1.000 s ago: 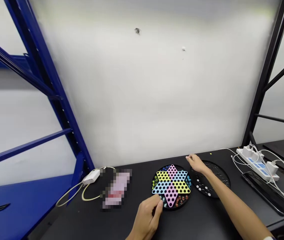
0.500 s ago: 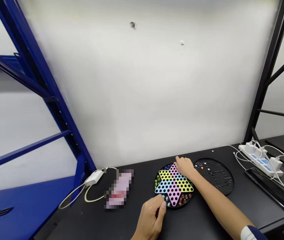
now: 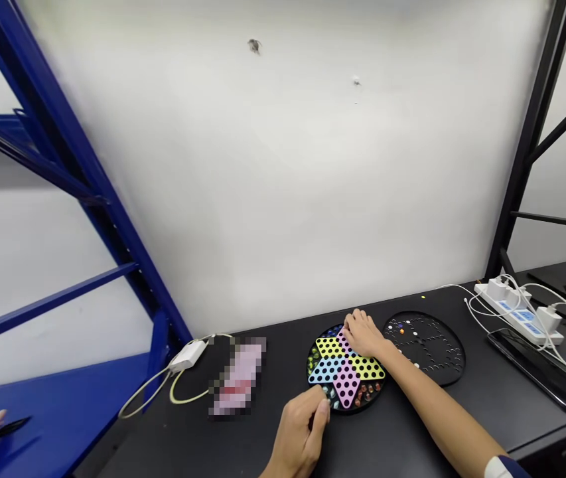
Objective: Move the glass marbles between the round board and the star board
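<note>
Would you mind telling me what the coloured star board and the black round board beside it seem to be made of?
The star board looks like moulded plastic: flat pastel triangles, evenly punched holes, matte finish, on a black round base. The black round board also looks like plastic, dull black with regular holes, though painted metal cannot be ruled out. The right hand rests on the star board.

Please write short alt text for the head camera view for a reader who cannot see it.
A person's right hand rests on a colourful star-shaped marble board on a black table, while the left hand touches its near edge; a round black tray lies beside it.
</note>
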`<state>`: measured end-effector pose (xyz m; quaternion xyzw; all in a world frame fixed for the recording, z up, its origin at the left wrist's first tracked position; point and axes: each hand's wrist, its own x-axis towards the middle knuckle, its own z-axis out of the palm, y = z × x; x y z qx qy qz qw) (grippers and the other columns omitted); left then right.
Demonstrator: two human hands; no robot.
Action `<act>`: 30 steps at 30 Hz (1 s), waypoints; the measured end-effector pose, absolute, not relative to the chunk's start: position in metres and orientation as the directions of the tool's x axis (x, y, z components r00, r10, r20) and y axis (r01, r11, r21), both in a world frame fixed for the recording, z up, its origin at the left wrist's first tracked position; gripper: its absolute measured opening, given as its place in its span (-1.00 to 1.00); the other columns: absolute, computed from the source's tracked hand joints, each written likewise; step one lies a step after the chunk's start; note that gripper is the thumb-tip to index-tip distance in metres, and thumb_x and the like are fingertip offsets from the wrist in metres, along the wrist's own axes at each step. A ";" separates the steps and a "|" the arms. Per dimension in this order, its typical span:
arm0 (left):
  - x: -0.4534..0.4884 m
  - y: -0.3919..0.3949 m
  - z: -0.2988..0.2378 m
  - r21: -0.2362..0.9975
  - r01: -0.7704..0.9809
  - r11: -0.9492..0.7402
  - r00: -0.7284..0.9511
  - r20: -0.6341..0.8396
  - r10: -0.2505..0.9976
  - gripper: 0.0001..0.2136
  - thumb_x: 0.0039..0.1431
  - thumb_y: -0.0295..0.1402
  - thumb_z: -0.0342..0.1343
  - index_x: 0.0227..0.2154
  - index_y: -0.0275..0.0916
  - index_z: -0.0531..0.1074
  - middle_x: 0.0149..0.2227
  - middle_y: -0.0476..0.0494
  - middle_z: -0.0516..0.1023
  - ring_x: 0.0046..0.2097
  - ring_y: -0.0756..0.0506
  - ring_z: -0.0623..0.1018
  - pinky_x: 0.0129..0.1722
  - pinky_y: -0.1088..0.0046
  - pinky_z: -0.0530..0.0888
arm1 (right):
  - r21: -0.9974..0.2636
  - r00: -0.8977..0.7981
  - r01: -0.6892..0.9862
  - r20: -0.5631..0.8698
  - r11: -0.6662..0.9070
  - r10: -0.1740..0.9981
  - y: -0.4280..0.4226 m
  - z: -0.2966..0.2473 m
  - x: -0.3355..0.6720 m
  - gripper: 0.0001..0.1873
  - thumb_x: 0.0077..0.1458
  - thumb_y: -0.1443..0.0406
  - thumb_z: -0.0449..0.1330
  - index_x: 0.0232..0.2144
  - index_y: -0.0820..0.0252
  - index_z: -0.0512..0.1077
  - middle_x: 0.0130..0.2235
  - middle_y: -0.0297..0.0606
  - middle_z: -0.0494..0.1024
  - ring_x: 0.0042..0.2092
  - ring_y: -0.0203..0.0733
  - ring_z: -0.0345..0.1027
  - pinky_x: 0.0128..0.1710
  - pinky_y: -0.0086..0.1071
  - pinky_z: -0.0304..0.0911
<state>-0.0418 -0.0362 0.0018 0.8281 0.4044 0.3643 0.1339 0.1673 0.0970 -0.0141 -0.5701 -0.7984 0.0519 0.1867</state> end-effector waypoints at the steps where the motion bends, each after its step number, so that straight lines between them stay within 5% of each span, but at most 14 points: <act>1: -0.042 -0.036 0.001 0.519 0.573 -0.635 0.405 0.495 0.769 -0.60 0.36 -0.26 -0.28 -0.61 -0.18 0.17 -0.58 -0.03 0.32 -0.51 -0.02 0.34 -0.47 0.47 0.24 | -0.288 -0.291 0.888 0.250 0.358 0.923 0.094 -0.015 0.167 -0.78 0.32 0.22 -0.07 -0.20 0.17 0.32 -0.11 -0.11 0.35 -0.09 -0.06 0.22 -0.09 -0.22 0.14; 8: -0.040 -0.037 0.005 0.529 0.587 -0.613 0.389 0.480 0.786 -0.58 0.37 -0.25 -0.29 -0.61 -0.19 0.17 -0.58 -0.01 0.31 -0.51 0.00 0.32 -0.47 0.47 0.25 | -0.336 -0.249 0.870 0.335 0.362 0.909 0.076 -0.013 0.182 -0.74 0.33 0.21 -0.12 -0.13 0.16 0.32 -0.07 -0.12 0.38 -0.06 -0.06 0.20 -0.03 -0.18 0.12; 14: -0.038 -0.036 0.005 0.512 0.579 -0.634 0.400 0.500 0.768 -0.58 0.37 -0.26 -0.28 -0.62 -0.20 0.19 -0.58 0.01 0.30 -0.52 0.01 0.33 -0.47 0.50 0.24 | -0.423 0.002 0.897 0.290 0.126 0.957 0.076 -0.003 0.258 -0.77 0.29 0.26 -0.06 -0.18 0.14 0.37 -0.07 -0.16 0.42 -0.04 -0.09 0.27 -0.07 -0.26 0.14; 19: -0.038 -0.033 0.003 0.522 0.563 -0.641 0.411 0.497 0.764 -0.60 0.36 -0.28 -0.24 -0.61 -0.20 0.21 -0.58 0.02 0.32 -0.52 0.02 0.33 -0.47 0.51 0.24 | -0.478 -0.084 0.868 0.131 0.137 0.988 0.058 -0.015 0.305 -0.84 0.17 0.26 0.12 -0.21 0.16 0.43 -0.12 -0.20 0.45 -0.09 -0.15 0.36 -0.12 -0.38 0.19; 24: -0.038 -0.031 0.000 0.533 0.572 -0.624 0.403 0.481 0.779 -0.60 0.37 -0.26 -0.24 -0.61 -0.19 0.20 -0.57 0.03 0.32 -0.51 0.02 0.33 -0.45 0.51 0.24 | -0.440 -0.068 0.887 0.182 0.143 0.981 0.049 -0.024 0.304 -0.82 0.22 0.32 0.03 -0.29 0.17 0.44 -0.18 -0.19 0.47 -0.15 -0.17 0.37 -0.16 -0.38 0.19; 30: -0.040 -0.033 0.000 0.539 0.591 -0.600 0.392 0.459 0.797 -0.58 0.38 -0.22 -0.29 -0.61 -0.19 0.18 -0.57 0.02 0.30 -0.51 0.01 0.33 -0.45 0.50 0.24 | -0.595 0.011 0.792 0.235 0.135 0.972 0.077 -0.021 0.278 -0.83 0.16 0.28 0.11 -0.30 0.16 0.49 -0.24 -0.23 0.54 -0.19 -0.19 0.40 -0.17 -0.38 0.22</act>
